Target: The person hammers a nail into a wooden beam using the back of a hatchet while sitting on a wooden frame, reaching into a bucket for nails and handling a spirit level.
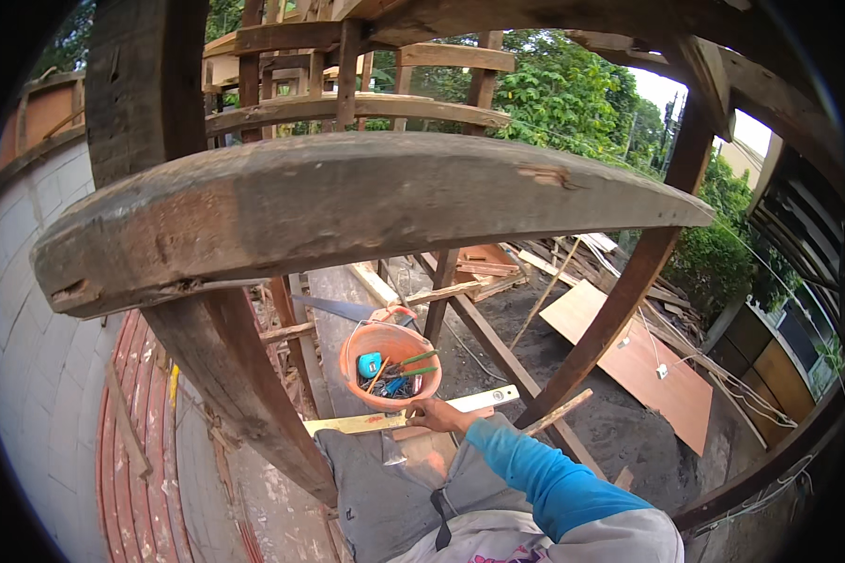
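My right hand (436, 415), in a blue sleeve, is at the near rim of an orange bucket (357, 349). Its fingers are curled; what they hold, if anything, is hidden. Under and beside the hand runs a yellow spirit level (347, 424), crossing just in front of my lap. Inside the bucket lie a turquoise tape measure (370, 365), a green-handled tool (419, 357) and a heap of nails (394, 383). A handsaw (333, 306) rests behind the bucket. On my grey trousers shows a small metal blade (391, 448). My left hand is out of sight.
A thick weathered beam (376, 192) crosses in front of me, above the bucket. Wooden posts (239, 385) and braces (620, 319) flank me. Lower down lie a plywood sheet (629, 361), scrap timber and red corrugated sheets (141, 422). A block wall (38, 263) stands left.
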A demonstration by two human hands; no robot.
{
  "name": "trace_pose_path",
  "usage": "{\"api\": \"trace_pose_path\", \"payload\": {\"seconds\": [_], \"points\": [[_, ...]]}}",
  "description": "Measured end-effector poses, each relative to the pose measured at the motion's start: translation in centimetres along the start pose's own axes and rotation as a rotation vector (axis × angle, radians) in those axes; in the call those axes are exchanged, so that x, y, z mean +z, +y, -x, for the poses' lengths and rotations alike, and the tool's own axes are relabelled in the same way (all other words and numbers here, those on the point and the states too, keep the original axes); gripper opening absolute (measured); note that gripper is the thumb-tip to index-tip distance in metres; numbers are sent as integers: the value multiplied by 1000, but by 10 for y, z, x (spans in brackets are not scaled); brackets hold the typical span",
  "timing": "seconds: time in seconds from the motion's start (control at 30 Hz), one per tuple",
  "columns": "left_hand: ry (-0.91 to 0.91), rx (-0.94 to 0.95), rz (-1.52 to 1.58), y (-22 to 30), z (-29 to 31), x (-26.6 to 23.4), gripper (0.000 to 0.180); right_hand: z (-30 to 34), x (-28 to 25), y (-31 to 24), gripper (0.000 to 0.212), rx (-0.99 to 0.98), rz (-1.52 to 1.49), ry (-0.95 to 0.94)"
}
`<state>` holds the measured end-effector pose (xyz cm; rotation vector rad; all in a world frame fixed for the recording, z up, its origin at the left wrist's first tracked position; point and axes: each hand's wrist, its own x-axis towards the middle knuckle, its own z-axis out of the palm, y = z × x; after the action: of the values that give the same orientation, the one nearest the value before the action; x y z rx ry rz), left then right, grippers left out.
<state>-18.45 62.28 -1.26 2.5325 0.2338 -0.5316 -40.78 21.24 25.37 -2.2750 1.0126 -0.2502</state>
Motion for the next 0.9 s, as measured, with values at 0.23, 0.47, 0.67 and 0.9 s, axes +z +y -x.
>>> {"api": "trace_pose_path", "payload": {"seconds": [0.23, 0.47, 0.67, 0.9], "points": [[-145, 304, 59, 53, -23, -4, 82, 25, -73, -42, 25, 23, -151, 258], [-191, 463, 210, 85, 5, -45, 78, 15, -32, 16, 19, 198, -38, 400], [-152, 561, 320, 102, 40, -87, 75, -18, -9, 18, 14, -18, -63, 608], [-56, 662, 418, 135, 67, -127, 72, -89, 12, 35, 15, 73, 135, 230]]}}
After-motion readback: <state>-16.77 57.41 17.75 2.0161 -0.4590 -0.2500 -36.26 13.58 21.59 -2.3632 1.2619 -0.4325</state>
